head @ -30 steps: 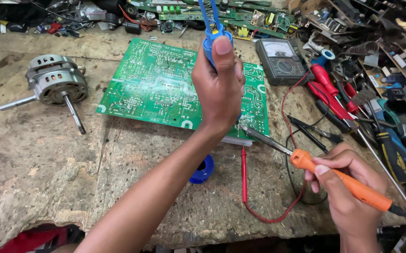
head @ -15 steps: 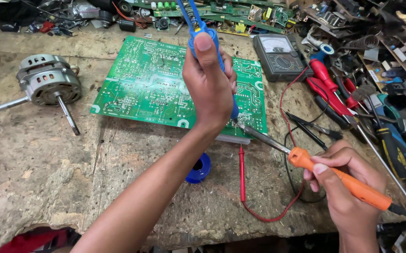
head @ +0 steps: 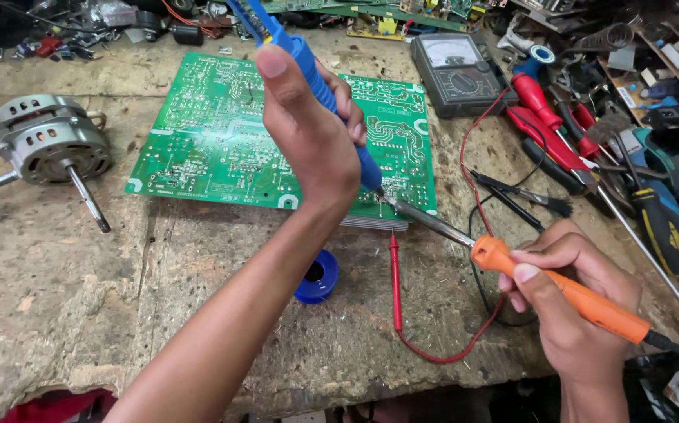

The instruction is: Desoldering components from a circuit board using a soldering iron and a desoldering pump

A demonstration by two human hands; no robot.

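Left hand (head: 308,145) grips blue desoldering pump (head: 320,82), right hand (head: 570,301) grips orange-handled soldering iron (head: 512,266); tips meet at green circuit board (head: 222,133) lower-right edge — joint mid-work.

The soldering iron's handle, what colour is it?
Orange, on the soldering iron in the right hand; head view.
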